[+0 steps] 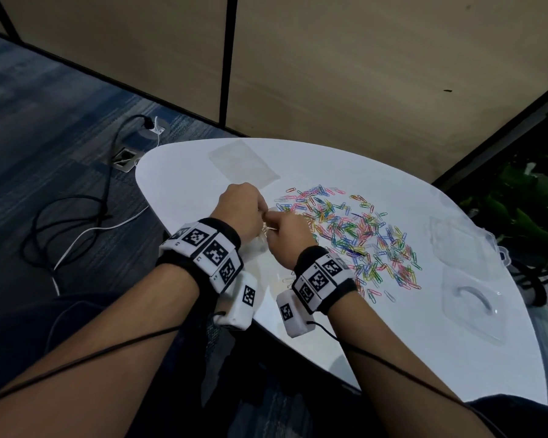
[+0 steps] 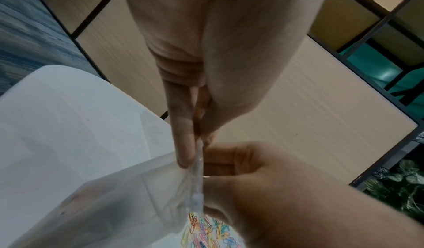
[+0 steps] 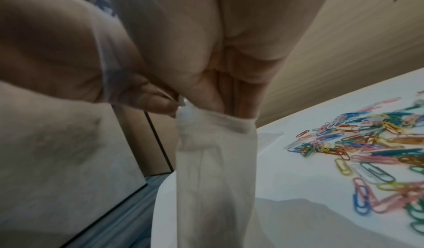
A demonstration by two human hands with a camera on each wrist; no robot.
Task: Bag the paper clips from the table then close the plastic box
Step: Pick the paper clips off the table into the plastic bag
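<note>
Many coloured paper clips (image 1: pixel 345 238) lie spread on the white table (image 1: pixel 187 184). Just left of the pile, both hands hold a small clear plastic bag (image 1: pixel 257 245) a little above the table. My left hand (image 1: pixel 255 208) pinches the bag's top edge between thumb and fingers (image 2: pixel 183 143). My right hand (image 1: pixel 276 223) pinches the same edge from the other side, its fingers (image 3: pixel 231 105) at the bag's mouth. The bag (image 3: pixel 213 179) hangs down and looks empty. A clear plastic box (image 1: pixel 465 279) lies open at the table's right edge.
A flat stack of clear bags (image 1: pixel 244 162) lies at the far side of the table. Beige partition panels (image 1: pixel 361 74) stand behind it. Cables (image 1: pixel 76 222) trail over the blue carpet on the left. Green plants (image 1: pixel 525 210) show past the right edge.
</note>
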